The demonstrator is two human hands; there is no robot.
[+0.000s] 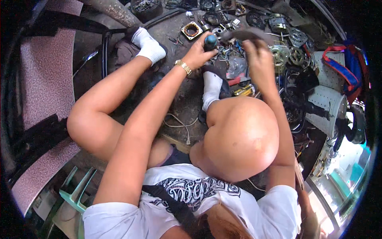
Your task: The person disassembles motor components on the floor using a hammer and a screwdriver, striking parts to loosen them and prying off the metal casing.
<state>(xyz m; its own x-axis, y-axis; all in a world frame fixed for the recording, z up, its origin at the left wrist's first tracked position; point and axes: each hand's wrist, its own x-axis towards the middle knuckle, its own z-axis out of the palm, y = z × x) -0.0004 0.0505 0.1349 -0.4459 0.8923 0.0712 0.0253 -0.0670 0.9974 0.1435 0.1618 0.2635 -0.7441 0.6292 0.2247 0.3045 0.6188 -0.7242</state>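
My left hand (pixel 199 53), with a gold watch (pixel 183 67) on its wrist, is closed round a tool with a rounded dark teal handle (pixel 211 40). The handle's end points up at me, and its lower part is hidden. My right hand (pixel 258 59) is raised to the right, its fingers smeared by motion. A dark, blurred elongated thing (pixel 248 35) extends from its fingers toward the teal handle; its kind does not show. Below and between my hands lie small metal parts (pixel 227 52) and a clear plastic bag (pixel 236 67).
A square motor frame with copper windings (pixel 191 30) sits ahead of my left hand. Metal discs and motor parts (pixel 278 53) crowd the right. A yellow-and-black item (pixel 244 91) lies by my white-socked foot (pixel 212 87). A pale cable (pixel 181 125) curls on the floor (pixel 175 99).
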